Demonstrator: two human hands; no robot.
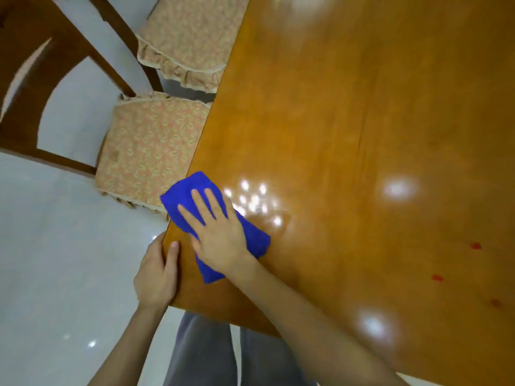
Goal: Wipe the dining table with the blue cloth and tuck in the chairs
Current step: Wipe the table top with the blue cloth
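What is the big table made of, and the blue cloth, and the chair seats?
The table looks like wood with a glossy varnish: faint grain shows and lamps reflect in it. The blue cloth seems a soft, fuzzy fabric, perhaps microfibre, since it bunches and has no shine. The chair seats wear patterned cloth covers with frilled edges; the frames look like dark wood.

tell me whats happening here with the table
A person is wiping a wooden table. The right hand lies flat on a blue cloth near the table's left edge, while the left hand grips that edge. A few red spots sit on the tabletop to the right. Two cushioned chairs stand along the left side, seats partly out.
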